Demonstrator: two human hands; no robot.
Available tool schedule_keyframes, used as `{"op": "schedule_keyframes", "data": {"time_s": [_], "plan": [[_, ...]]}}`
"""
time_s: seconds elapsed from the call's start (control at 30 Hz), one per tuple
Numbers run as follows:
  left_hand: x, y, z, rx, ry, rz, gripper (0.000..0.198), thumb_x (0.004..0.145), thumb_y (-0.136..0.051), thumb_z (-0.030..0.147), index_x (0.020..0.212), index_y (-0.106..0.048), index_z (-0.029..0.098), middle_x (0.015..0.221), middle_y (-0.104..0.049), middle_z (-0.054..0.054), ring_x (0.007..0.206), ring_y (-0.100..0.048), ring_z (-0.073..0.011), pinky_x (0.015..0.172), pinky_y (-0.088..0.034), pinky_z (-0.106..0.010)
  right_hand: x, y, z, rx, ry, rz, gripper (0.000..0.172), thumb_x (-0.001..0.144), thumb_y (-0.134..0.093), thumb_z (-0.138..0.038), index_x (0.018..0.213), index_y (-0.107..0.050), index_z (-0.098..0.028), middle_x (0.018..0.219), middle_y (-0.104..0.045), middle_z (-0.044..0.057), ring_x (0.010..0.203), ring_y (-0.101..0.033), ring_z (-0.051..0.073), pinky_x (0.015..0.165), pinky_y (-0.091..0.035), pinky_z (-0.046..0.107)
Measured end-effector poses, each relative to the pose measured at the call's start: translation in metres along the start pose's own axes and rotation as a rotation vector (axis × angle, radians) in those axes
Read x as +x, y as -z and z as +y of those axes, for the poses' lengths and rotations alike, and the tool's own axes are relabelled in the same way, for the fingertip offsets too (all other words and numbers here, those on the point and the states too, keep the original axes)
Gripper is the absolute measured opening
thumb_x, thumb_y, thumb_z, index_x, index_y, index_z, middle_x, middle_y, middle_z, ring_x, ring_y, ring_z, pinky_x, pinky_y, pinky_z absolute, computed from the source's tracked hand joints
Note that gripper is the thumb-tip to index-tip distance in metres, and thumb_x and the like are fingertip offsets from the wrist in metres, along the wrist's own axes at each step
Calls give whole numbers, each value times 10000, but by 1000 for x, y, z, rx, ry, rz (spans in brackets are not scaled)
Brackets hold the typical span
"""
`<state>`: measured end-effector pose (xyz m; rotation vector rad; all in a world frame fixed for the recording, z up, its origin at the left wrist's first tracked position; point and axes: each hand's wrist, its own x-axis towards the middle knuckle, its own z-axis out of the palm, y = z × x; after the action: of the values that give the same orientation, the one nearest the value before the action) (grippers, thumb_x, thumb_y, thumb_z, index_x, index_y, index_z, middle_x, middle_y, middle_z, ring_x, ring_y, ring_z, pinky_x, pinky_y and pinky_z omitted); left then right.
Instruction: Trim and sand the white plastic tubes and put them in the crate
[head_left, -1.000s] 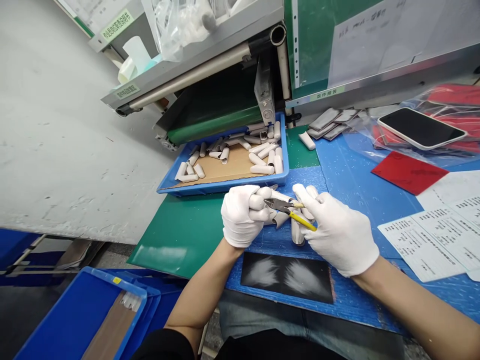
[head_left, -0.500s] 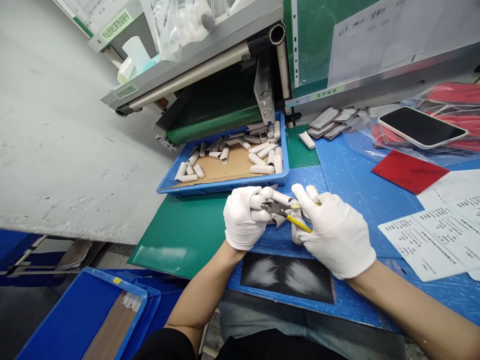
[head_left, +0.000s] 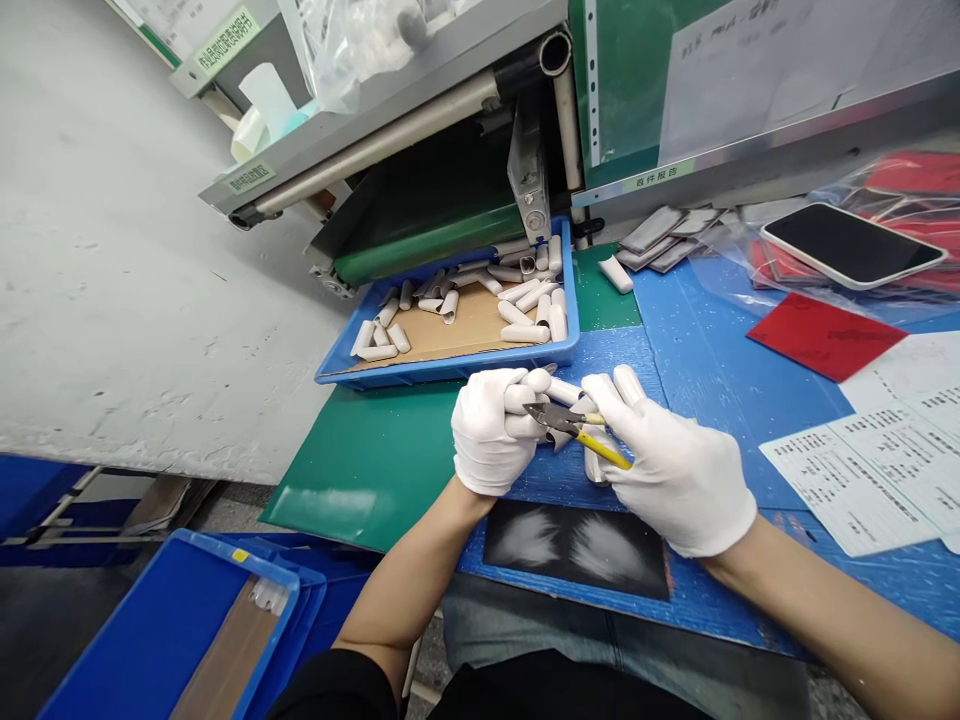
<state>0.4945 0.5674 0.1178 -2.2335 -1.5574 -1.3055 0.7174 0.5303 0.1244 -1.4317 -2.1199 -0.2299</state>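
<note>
My right hand (head_left: 675, 470), in a white glove, grips yellow-handled cutting pliers (head_left: 566, 418). Their dark jaws point left and lie right by the fingertips of my left hand (head_left: 495, 430). That hand is gloved too, its fingers curled closed; what is in them blends with the white glove and cannot be made out. Several white hollow pieces with rounded ends lie on the blue table just behind and between my hands, partly covered by them; one white piece (head_left: 628, 384) shows past my right fingers.
Behind stands a blue tray (head_left: 450, 372) with many similar white pieces on cardboard, beneath a green roller (head_left: 435, 245). A black pad (head_left: 576, 550) lies near the table edge. To the right are a phone (head_left: 855, 243), a red sheet (head_left: 825, 335) and printed papers (head_left: 855, 485).
The plier jaws now show more plainly in front of my left fingers, and the handles have shifted slightly in my right hand. The whole view has moved a little; the tray pieces look unchanged.
</note>
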Motion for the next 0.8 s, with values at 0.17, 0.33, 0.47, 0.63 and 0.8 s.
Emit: {"op": "schedule_keyframes", "data": {"time_s": [0.17,0.33,0.47,0.63,0.8], "plan": [[0,-1,-12,-25,-12,125,273,1001,-693,455,1162,-678,236,1032,-746,-77,933,-711,-240,840,-564,-392,3,-6,8,-24,23,-4,660,1007,-614,-369,1636,-419,-320,1205,-717,65,888,-641,232,655,-361,335],[-1,-1,-16,-36,-10,158,301,994,-712,497,1169,-672,256,1040,-747,-80,947,-706,-245,860,-571,-405,6,-8,7,4,87,-54,645,1017,-606,-388,1629,-435,-285,1211,-681,100,956,-609,273,734,-400,365],[-2,-2,-17,-28,19,165,354,937,-791,497,1152,-677,240,1032,-742,-69,934,-706,-234,850,-577,-388,8,-6,5,38,86,-79,612,1034,-598,-383,1620,-444,-295,1158,-666,81,971,-603,267,734,-401,371],[-2,0,-12,-33,9,146,294,974,-752,441,1156,-682,221,1036,-741,-62,947,-707,-216,875,-560,-369,9,-3,1,29,94,-81,594,1035,-602,-349,1612,-469,-301,1122,-669,81,1041,-639,285,689,-418,366],[-2,-3,-6,-95,21,117,275,1015,-679,449,1154,-702,212,1030,-745,-69,930,-713,-211,862,-570,-361,-1,-8,1,214,37,-34,646,1028,-573,-270,1648,-435,-384,1236,-726,68,1133,-698,276,590,-470,299]]}}
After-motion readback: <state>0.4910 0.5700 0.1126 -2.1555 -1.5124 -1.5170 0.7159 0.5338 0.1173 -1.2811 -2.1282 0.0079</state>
